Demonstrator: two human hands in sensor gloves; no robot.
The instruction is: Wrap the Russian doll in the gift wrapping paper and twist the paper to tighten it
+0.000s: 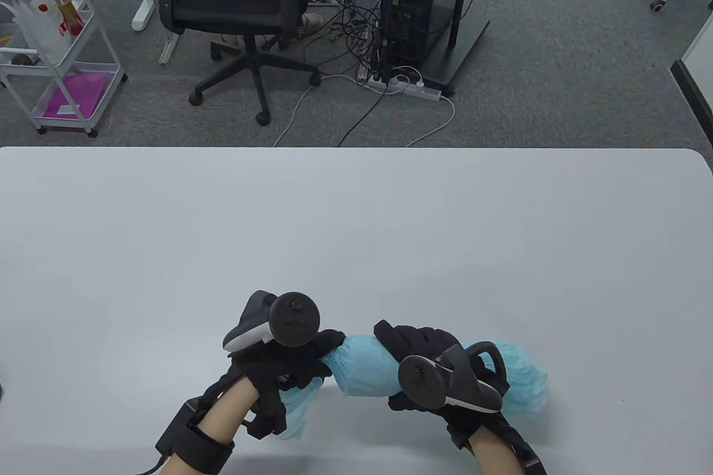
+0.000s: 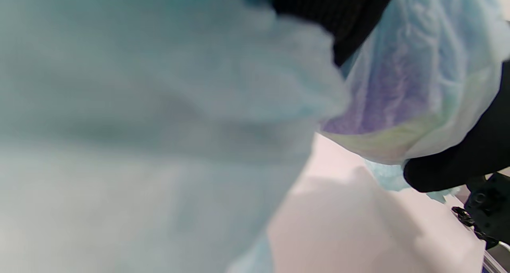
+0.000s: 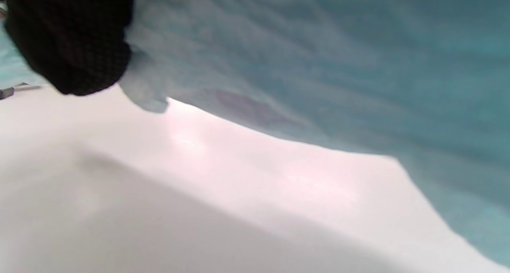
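Observation:
Light blue wrapping paper [image 1: 365,366] is rolled round the doll near the table's front edge. The doll shows only as purple and yellow colour through the paper [image 2: 382,105] in the left wrist view. My left hand [image 1: 303,361] grips the bundle's gathered left end, and loose paper hangs below that hand. My right hand [image 1: 420,347] curls over the bundle's right part, with the flared right end of the paper [image 1: 521,377] spreading behind its tracker. Up close, the right wrist view is filled with blue paper [image 3: 318,65] and one gloved finger [image 3: 71,38].
The white table [image 1: 356,230] stretches bare beyond the hands. Past its far edge are an office chair [image 1: 245,1], a computer tower [image 1: 418,1] with cables, and a white cart [image 1: 61,63] at the far left.

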